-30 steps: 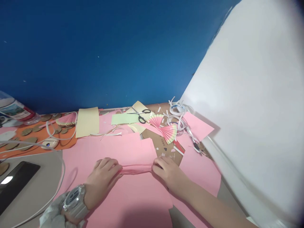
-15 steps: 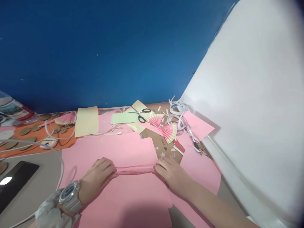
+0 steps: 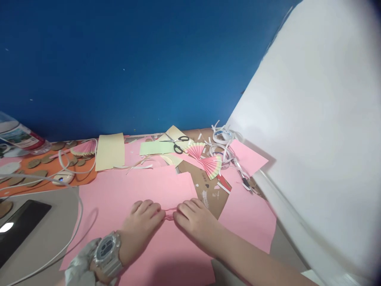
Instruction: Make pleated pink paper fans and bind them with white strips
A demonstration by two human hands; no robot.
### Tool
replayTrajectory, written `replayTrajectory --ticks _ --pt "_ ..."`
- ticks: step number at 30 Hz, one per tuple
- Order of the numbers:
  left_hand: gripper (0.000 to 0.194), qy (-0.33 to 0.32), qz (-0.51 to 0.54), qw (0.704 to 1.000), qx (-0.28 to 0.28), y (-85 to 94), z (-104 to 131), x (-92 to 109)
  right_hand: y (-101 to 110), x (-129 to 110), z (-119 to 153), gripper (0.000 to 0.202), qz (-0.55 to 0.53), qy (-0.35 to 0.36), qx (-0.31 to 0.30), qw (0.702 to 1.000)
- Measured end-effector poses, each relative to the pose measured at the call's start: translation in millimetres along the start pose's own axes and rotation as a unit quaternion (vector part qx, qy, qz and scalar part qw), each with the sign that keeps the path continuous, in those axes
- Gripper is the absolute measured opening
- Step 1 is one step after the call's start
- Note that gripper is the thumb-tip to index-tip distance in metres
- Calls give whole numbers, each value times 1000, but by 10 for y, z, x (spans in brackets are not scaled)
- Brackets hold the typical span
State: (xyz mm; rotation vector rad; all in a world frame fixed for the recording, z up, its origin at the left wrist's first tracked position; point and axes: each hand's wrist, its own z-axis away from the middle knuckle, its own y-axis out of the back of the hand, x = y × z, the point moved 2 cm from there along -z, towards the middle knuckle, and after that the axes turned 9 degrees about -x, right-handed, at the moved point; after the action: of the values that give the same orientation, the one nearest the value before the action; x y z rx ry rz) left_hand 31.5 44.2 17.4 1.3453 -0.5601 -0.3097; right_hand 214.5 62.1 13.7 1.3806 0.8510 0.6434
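While folded paper (image 3: 169,215) is pinched by the curled left hand (image 3: 144,217) and right hand (image 3: 194,217), well short of the back edge of the tabletop (image 3: 63,204), a bottle (image 3: 23,136) is tilted near that edge, contents unclear.

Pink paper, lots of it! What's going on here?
A person's left hand and right hand are holding folded pink paper close together, so only a short stretch shows between the fingers. It is over larger pink sheets. Farther back are open scissors and a bow-shaped pleated paper piece, pink with yellow-green edges.
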Motion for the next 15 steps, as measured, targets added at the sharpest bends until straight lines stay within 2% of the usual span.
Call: replayTrajectory --ticks 5,10,15 --pt "11 23 21 1000 -2 -41 -15 23 -55 -27 -53 9 -54 -40 -2 998" --pt "19 50 43 998 -2 -33 54 -127 -48 89 -41 20 -92 -83 -9 992" --pt "23 70 72 995 1 -28 77 -233 7 147 -25 21 -124 -115 -5 986"
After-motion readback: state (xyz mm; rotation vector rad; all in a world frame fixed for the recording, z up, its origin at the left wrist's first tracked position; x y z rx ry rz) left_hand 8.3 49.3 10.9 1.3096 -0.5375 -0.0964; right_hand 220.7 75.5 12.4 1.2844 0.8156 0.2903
